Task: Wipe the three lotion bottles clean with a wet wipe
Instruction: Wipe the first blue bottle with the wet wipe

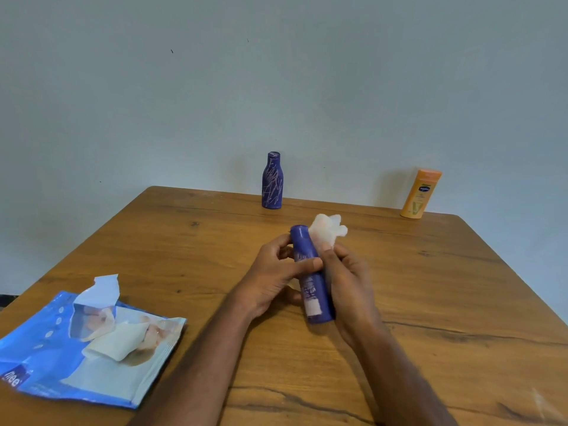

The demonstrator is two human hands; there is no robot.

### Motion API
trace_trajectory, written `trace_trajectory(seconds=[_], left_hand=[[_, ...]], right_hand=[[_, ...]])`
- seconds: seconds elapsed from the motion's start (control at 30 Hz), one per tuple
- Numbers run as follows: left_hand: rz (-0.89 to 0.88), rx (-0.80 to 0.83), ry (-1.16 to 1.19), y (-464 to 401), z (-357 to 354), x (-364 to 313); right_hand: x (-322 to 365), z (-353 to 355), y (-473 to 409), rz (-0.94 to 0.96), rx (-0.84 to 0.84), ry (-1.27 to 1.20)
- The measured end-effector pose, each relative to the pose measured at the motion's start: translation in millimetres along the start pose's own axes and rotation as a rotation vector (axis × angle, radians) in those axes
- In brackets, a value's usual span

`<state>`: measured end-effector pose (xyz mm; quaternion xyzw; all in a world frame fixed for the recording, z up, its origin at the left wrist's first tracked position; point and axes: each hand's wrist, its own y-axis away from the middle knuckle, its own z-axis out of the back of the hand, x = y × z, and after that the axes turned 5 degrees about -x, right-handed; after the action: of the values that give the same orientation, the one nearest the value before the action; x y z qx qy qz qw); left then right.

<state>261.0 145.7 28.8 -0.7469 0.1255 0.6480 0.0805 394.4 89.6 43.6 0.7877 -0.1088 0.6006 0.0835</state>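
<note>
While the blue bottle (pixel 310 272) is held tilted above the counter (pixel 430 302), cap end away from the person, it is gripped round its middle by the left hand (pixel 273 272), thumb laid across the front. The right hand (pixel 347 281) is curled along the bottle's right side, with the wet wipe (pixel 329 230) pinched against the neck and bunched above the fingers. For a thorough wipe, the bottle would best be turned in the left grip while the wipe is drawn from cap to base, so that the scribbled marks are reached. The second blue bottle (pixel 272 182), heavily scribbled, and the orange bottle (pixel 419 193) are left standing at the far edge, well apart. An opened wipe packet (pixel 61 358) lies at the near left of the wooden counter, which is backed by a plain pale wall (pixel 276 72).
</note>
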Motion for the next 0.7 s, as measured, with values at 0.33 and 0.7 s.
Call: trace_trajectory(seconds=[0.33, 0.7], left_hand=[[0.061, -0.129, -0.094, -4.4, 9.1, -4.5], [0.039, -0.025, -0.059, -5.3, 8.3, 5.2]], right_hand=[[-9.7, 2.8, -5.5, -0.105, 0.045, -0.017], [-12.3, -2.6, -1.8, -0.014, 0.044, 0.071]])
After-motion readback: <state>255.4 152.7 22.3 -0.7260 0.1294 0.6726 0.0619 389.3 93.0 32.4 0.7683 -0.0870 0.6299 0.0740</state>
